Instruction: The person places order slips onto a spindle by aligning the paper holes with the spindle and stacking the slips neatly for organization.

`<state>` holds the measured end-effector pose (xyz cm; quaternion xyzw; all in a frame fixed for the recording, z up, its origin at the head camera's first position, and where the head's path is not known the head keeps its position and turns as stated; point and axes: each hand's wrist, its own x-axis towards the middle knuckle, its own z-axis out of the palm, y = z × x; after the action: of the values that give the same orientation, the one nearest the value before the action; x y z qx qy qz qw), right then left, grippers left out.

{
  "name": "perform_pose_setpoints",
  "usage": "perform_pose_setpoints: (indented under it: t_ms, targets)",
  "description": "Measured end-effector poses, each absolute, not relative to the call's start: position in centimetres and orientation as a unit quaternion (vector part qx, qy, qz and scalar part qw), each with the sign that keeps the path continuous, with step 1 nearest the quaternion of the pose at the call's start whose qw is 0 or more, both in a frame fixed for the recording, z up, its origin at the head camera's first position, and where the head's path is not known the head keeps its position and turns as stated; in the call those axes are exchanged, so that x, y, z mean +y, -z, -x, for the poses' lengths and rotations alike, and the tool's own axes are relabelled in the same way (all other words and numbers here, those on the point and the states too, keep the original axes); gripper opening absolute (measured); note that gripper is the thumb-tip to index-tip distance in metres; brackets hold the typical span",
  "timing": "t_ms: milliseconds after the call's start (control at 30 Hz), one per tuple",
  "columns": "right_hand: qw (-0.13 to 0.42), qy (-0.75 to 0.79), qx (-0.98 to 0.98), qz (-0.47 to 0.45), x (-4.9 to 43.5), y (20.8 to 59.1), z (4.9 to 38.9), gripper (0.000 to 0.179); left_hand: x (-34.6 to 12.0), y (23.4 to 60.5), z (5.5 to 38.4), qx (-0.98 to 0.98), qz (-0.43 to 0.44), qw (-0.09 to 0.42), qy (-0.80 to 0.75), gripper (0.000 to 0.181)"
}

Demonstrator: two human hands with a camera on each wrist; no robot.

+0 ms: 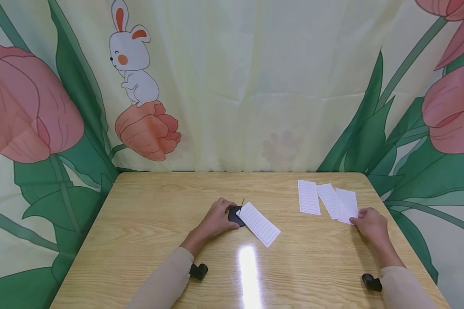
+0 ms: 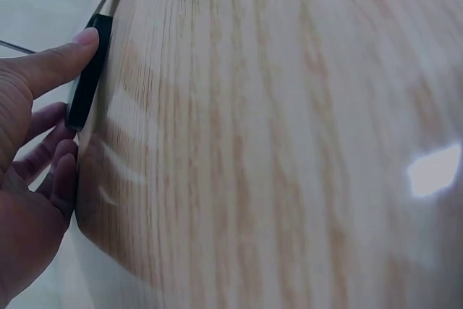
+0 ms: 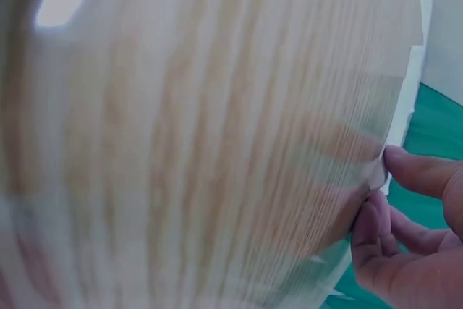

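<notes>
My left hand grips the edge of the round black base of a receipt spike, whose thin upright rod shows above it. In the left wrist view the thumb lies on top of the black base and the fingers are at its side. A lined white paper slip overlaps the base with one end and slants toward the table's front. At the right, my right hand pinches the near corner of another lined slip between thumb and fingers. The right wrist view shows this paper edge at the thumb tip.
Two more lined slips lie left of the pinched one, partly side by side. The wooden table ends at a curtain printed with tulips and a rabbit. A bright light reflection falls on the table's front middle.
</notes>
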<state>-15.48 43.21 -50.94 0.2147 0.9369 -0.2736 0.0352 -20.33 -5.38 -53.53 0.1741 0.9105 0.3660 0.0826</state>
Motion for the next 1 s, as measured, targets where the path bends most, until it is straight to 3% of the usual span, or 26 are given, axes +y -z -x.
perform_pose_setpoints:
  t_ms: [233,733,1000]
  targets:
    - [0.026,0.281,0.937,-0.207,43.55,50.79,15.55,0.053,-5.60,53.84,20.48,0.907,-0.180,0.078,-0.374,0.064]
    - [0.090,0.320,0.911,-0.243,43.99,50.88,15.68,0.066,-5.56,53.86,20.59,0.907,-0.172,0.087,-0.375,0.065]
    - [0.066,0.310,0.925,-0.210,44.11,50.74,15.40,0.052,-5.30,53.88,20.58,0.908,-0.169,0.088,-0.373,0.065]
